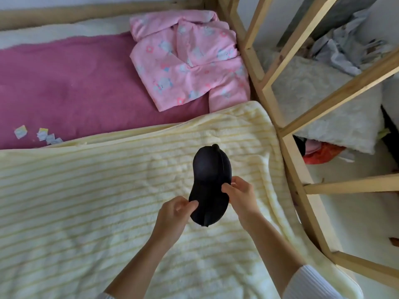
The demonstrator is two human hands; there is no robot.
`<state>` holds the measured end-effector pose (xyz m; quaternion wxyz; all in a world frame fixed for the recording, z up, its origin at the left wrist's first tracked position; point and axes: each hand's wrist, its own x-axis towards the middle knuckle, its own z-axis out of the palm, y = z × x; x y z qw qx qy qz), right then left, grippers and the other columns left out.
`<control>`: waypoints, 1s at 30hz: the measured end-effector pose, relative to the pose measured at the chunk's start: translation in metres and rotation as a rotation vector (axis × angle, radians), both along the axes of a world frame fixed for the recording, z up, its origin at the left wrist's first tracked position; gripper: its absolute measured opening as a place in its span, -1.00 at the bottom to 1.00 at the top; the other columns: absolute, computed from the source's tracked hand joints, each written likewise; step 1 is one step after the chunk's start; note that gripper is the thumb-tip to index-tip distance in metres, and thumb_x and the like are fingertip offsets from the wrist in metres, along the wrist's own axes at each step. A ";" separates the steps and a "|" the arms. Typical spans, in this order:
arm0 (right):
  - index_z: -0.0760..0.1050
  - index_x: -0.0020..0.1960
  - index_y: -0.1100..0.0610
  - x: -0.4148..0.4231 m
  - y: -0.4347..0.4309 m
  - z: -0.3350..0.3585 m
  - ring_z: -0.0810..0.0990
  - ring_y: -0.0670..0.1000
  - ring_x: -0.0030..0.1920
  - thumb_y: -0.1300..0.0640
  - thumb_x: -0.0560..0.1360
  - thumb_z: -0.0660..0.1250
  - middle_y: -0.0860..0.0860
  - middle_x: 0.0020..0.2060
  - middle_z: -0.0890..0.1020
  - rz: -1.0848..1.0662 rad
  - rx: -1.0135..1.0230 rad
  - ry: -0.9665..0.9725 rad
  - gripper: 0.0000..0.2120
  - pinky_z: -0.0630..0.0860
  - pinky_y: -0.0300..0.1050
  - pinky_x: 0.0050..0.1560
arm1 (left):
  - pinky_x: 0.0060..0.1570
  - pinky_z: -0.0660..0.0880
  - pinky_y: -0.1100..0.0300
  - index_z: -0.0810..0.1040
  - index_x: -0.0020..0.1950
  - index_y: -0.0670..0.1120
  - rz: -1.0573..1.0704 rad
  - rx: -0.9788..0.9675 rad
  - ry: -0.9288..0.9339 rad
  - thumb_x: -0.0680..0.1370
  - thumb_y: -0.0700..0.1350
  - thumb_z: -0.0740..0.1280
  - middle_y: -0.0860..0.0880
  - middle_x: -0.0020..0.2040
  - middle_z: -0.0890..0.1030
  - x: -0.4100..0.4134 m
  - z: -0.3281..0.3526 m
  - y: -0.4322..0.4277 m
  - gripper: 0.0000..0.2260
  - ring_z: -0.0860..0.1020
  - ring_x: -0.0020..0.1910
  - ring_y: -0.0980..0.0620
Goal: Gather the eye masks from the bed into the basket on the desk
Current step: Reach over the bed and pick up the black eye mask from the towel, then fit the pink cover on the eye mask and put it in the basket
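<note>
A black eye mask [210, 182] is held up on end over the cream striped blanket [86, 212] on the bed. My left hand [174, 214] pinches its lower left edge. My right hand [239, 194] pinches its right edge near the middle. Both hands grip the same mask. The basket and the desk are out of view.
Folded pink pyjamas [190, 61] lie on the magenta sheet [64, 87] at the back. Several small paper packets [43, 134] sit at the sheet's left edge. A wooden bed frame and ladder [287, 130] stand close on the right, with a white pillow [323, 108] and clutter beyond.
</note>
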<state>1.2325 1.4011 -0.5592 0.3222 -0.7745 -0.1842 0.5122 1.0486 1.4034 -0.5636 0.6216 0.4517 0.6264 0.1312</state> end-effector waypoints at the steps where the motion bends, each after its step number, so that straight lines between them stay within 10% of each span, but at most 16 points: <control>1: 0.52 -0.28 0.19 -0.007 -0.012 0.013 0.45 0.03 -0.30 0.20 0.28 0.29 0.07 -0.39 0.48 0.030 0.003 0.049 -0.93 0.44 -0.07 -0.25 | -0.25 0.45 0.16 0.50 -0.17 -0.12 0.064 -0.022 -0.028 0.33 0.17 0.36 0.01 -0.40 0.52 -0.008 0.013 -0.004 -0.64 0.49 -0.37 0.05; 5: 0.58 -0.11 0.24 -0.040 -0.050 0.057 0.56 0.12 -0.16 0.24 0.28 0.30 0.17 -0.22 0.61 0.128 0.030 0.184 -0.80 0.50 0.10 -0.07 | -0.29 0.56 0.33 0.54 0.01 0.18 0.026 0.008 -0.136 0.43 0.01 0.41 0.02 -0.20 0.74 -0.036 0.065 -0.023 -0.82 0.69 -0.20 0.10; 10: 0.40 0.16 0.00 -0.076 -0.081 0.108 0.60 -0.10 -0.07 0.12 0.38 0.38 -0.07 0.08 0.55 0.148 0.222 -0.054 -0.63 0.50 -0.31 -0.26 | -0.25 0.56 0.18 0.67 -0.03 0.14 -0.018 0.171 -0.101 0.51 -0.14 0.34 0.04 -0.21 0.73 -0.062 0.118 -0.052 -0.81 0.69 -0.17 0.04; 18: 0.43 -0.15 0.13 -0.100 -0.111 0.184 0.56 0.07 -0.37 0.21 0.42 0.24 -0.01 -0.39 0.57 0.400 0.405 -0.563 -0.99 0.39 -0.07 -0.45 | -0.36 0.58 0.28 0.67 0.12 0.13 0.062 0.240 -0.324 0.55 -0.24 0.29 0.11 -0.13 0.75 -0.096 0.198 -0.100 -0.69 0.70 -0.15 0.14; 24: 0.62 -0.30 0.04 -0.094 -0.131 0.242 0.64 -0.01 -0.32 0.50 0.34 0.21 -0.08 -0.36 0.67 0.360 0.697 -0.165 -0.60 0.59 -0.18 -0.28 | -0.25 0.63 0.18 0.70 0.06 0.03 0.286 0.135 -0.482 0.51 -0.37 0.17 -0.06 0.14 0.69 -0.125 0.240 -0.120 -0.59 0.69 -0.08 0.01; 30: 0.62 -0.37 0.12 -0.100 -0.146 0.271 0.56 -0.03 -0.40 0.39 0.40 0.37 -0.03 -0.48 0.61 0.533 0.710 -0.024 -0.74 0.51 -0.23 -0.30 | -0.05 0.64 -0.05 0.68 0.11 -0.11 0.420 0.105 -0.724 0.44 -0.12 0.21 -0.08 0.11 0.58 -0.136 0.268 -0.130 -0.66 0.59 0.00 -0.17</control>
